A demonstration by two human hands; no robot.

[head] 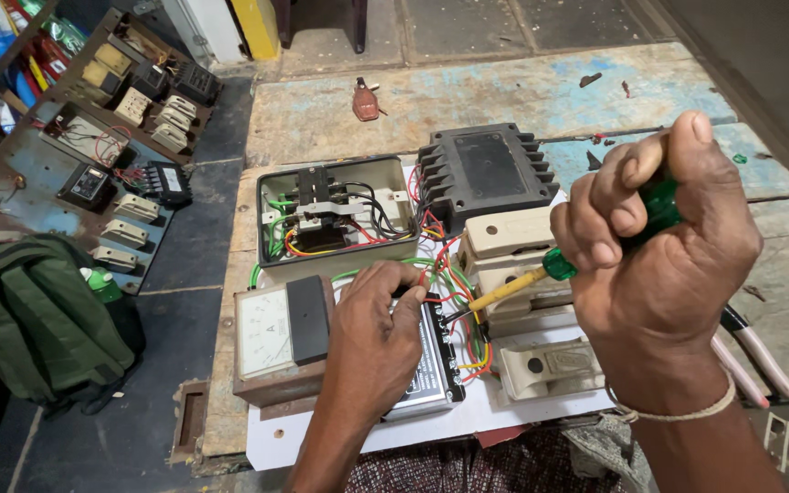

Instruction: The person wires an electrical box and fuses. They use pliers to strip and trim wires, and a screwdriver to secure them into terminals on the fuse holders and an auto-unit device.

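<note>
My right hand (659, 265) is closed around the green handle of a screwdriver (554, 267). Its yellow shaft slants down-left, and the tip sits among coloured wires (454, 292) at the terminals of a grey meter (431, 374). My left hand (376, 338) rests on top of that meter with fingers curled at the wires. The parts sit on a white board (321, 434): an open switch box (335, 215) with wiring, a black finned block (486, 173), cream fuse carriers (513, 246) and an analogue gauge (271, 338) in a brown case.
Pink-handled pliers (760, 356) lie right of my wrist. A small reddish object (365, 100) lies on the worn wooden table (504, 91). At left lean panels (111, 137) with mounted electrical parts, beside a green backpack (34, 319) and a green-capped bottle (100, 283).
</note>
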